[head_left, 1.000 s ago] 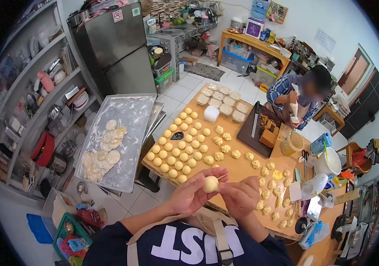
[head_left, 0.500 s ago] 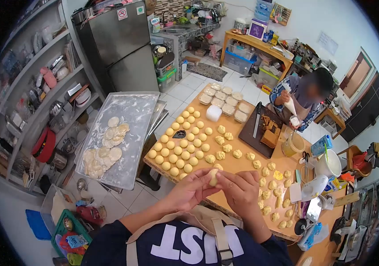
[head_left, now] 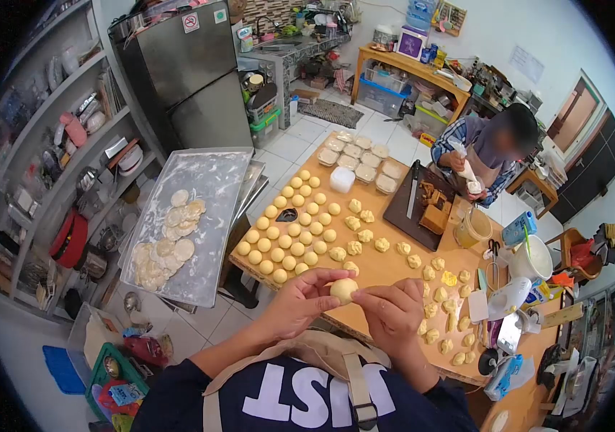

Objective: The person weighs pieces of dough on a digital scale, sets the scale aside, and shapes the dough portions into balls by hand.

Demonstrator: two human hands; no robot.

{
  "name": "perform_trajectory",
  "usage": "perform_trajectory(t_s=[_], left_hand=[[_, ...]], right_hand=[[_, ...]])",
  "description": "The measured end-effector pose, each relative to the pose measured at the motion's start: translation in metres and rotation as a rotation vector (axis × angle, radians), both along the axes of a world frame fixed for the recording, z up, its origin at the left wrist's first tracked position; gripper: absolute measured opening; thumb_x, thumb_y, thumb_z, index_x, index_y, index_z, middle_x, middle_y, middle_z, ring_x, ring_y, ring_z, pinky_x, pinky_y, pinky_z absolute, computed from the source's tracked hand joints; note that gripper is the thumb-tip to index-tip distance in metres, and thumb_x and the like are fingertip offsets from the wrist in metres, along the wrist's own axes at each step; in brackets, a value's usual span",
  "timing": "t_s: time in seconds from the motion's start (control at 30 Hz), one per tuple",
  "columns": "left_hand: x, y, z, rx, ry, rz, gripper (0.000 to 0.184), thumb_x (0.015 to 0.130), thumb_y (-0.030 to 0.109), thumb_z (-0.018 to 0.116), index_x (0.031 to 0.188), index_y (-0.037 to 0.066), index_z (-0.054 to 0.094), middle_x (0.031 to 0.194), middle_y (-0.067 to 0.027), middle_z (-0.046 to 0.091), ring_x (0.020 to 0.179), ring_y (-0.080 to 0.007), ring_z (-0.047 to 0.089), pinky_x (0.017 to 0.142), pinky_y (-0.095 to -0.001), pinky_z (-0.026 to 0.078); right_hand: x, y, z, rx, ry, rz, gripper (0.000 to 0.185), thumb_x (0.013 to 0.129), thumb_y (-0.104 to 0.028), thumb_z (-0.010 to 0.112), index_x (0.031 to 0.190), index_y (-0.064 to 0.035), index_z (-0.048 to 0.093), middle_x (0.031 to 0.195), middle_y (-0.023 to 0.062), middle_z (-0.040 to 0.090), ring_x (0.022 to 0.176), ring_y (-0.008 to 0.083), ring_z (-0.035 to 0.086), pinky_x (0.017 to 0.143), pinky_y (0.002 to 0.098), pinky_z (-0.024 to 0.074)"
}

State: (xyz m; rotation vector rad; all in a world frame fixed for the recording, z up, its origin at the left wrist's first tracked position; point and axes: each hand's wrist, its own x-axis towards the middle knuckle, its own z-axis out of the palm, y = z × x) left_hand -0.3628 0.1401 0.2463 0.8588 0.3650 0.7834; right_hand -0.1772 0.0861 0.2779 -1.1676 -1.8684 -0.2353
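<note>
A pale yellow dough ball (head_left: 344, 290) is held in front of my chest, above the near edge of the wooden table (head_left: 372, 273). My left hand (head_left: 302, 301) has its fingers closed on the ball's left side. From the right, my right hand (head_left: 392, 311) pinches the same ball between thumb and fingers. Beyond my left hand, smooth round dough balls (head_left: 297, 249) stand in rows on the table. Rough, unshaped dough lumps (head_left: 382, 245) lie scattered across the middle and right of the table.
Left of the table, a floured metal tray (head_left: 210, 187) bears flat dough discs (head_left: 171, 248). A dark board (head_left: 397, 209) with a knife (head_left: 413, 199) and brown cake (head_left: 435, 216) lies near a co-worker (head_left: 495, 151) holding a piping bag. Filled containers (head_left: 365, 173) stand at the far edge.
The dough ball has turned in my fingers, and more of its round surface shows between my hands. The co-worker's piping bag and hands have come lower.
</note>
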Motion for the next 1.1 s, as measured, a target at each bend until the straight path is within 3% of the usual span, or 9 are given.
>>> perform_trajectory(t_s=[0.07,0.27,0.37,0.47,0.57,0.7,0.83,0.93,1.1], left_hand=[[0.002,-0.004,0.002,-0.071,-0.009,0.054,0.041,0.087,0.000,0.062,0.126,0.001,0.049,0.133,-0.0126,0.049,0.115,-0.0202,0.054,0.101,-0.0344,0.043],[0.007,-0.004,-0.010,0.074,-0.001,0.149,0.042,0.085,-0.003,0.063,0.125,0.001,0.050,0.133,-0.0129,0.049,0.118,-0.0196,0.052,0.102,-0.0349,0.042],[0.005,-0.005,-0.012,0.059,0.012,0.142,0.042,0.084,-0.005,0.063,0.124,0.001,0.050,0.132,-0.0129,0.050,0.119,-0.0190,0.051,0.103,-0.0347,0.042],[0.005,-0.003,-0.012,0.084,0.048,0.152,0.042,0.084,-0.005,0.063,0.123,0.001,0.051,0.131,-0.0122,0.052,0.116,-0.0186,0.053,0.102,-0.0343,0.042],[0.000,0.008,-0.027,0.061,0.151,0.173,0.041,0.083,-0.005,0.064,0.122,0.002,0.054,0.133,-0.0102,0.051,0.111,-0.0159,0.055,0.096,-0.0294,0.046],[-0.006,0.037,-0.068,0.054,0.183,0.364,0.051,0.082,-0.007,0.063,0.128,0.005,0.047,0.125,-0.0100,0.056,0.109,-0.0161,0.056,0.090,-0.0285,0.049],[-0.016,0.056,-0.141,0.203,0.746,0.276,0.054,0.082,0.002,0.066,0.130,0.006,0.044,0.123,-0.0115,0.057,0.111,-0.0204,0.056,0.092,-0.0325,0.048],[-0.022,0.065,-0.189,0.908,1.145,0.113,0.057,0.080,0.009,0.069,0.131,0.008,0.044,0.123,-0.0130,0.057,0.111,-0.0286,0.056,0.094,-0.0387,0.046],[-0.010,0.074,-0.214,1.046,1.186,-0.005,0.055,0.078,0.012,0.068,0.129,0.010,0.048,0.123,-0.0149,0.056,0.109,-0.0342,0.054,0.095,-0.0426,0.044]], right_hand=[[-0.004,0.001,-0.004,0.024,0.034,-0.041,0.024,0.067,-0.009,0.071,0.090,-0.0165,0.072,0.083,-0.0053,0.068,0.064,0.0138,0.050,0.064,0.0300,0.0335],[-0.007,0.003,-0.013,0.042,-0.056,-0.062,0.019,0.068,-0.008,0.072,0.086,-0.0149,0.072,0.084,-0.0037,0.068,0.065,0.0144,0.051,0.064,0.0301,0.0350],[-0.008,-0.001,-0.018,-0.013,0.128,-0.101,0.017,0.069,-0.006,0.072,0.083,-0.0157,0.072,0.083,-0.0028,0.068,0.067,0.0157,0.051,0.065,0.0305,0.0358],[-0.008,0.008,-0.018,-0.155,0.144,-0.024,0.017,0.070,-0.005,0.072,0.083,-0.0157,0.071,0.078,-0.0021,0.066,0.069,0.0186,0.052,0.066,0.0312,0.0369],[-0.008,0.016,-0.031,-0.246,0.278,0.049,0.014,0.074,-0.004,0.070,0.086,-0.0114,0.070,0.083,0.0020,0.064,0.074,0.0203,0.053,0.070,0.0313,0.0395],[0.007,0.012,-0.031,-0.255,0.586,-0.066,0.015,0.079,-0.005,0.067,0.095,-0.0053,0.067,0.093,0.0061,0.060,0.081,0.0199,0.053,0.076,0.0306,0.0416],[0.047,0.011,-0.068,-0.393,0.714,-0.148,0.016,0.084,-0.008,0.064,0.099,-0.0033,0.065,0.094,0.0065,0.058,0.081,0.0180,0.052,0.076,0.0299,0.0425],[0.061,-0.002,-0.101,-0.538,0.759,-0.225,0.016,0.085,-0.010,0.063,0.099,-0.0034,0.064,0.092,0.0054,0.058,0.079,0.0156,0.051,0.074,0.0288,0.0425],[0.078,-0.023,-0.141,-0.619,0.799,-0.321,0.016,0.085,-0.010,0.064,0.100,-0.0041,0.064,0.091,0.0041,0.058,0.078,0.0132,0.052,0.072,0.0271,0.0423]])
